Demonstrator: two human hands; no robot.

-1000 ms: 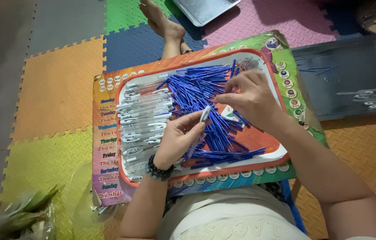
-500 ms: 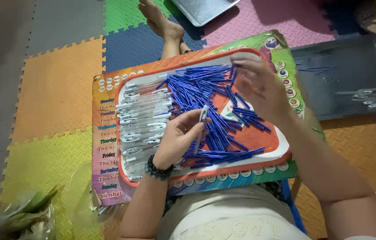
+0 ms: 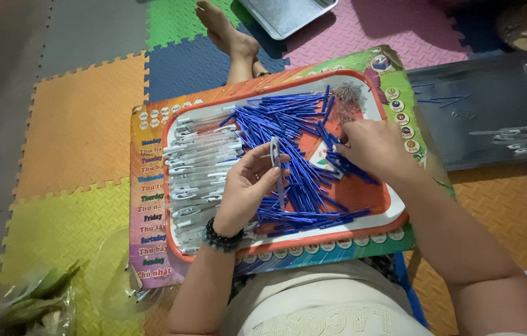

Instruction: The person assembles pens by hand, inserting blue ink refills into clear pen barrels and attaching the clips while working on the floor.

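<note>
While left hand (image 3: 248, 193) pinches one clear barrel (image 3: 275, 163) — right hand (image 3: 369, 146) digs blue refills (image 3: 294, 134).

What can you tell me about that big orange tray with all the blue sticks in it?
The orange tray is a shallow, rounded rectangle with a raised rim, plastic by the look of it. It rests on a colourful printed board over the person's lap. A row of clear pen barrels fills its left side, and a heap of blue refills covers the middle. The left hand holds one clear barrel above it; the right hand reaches into the blue heap.
</note>
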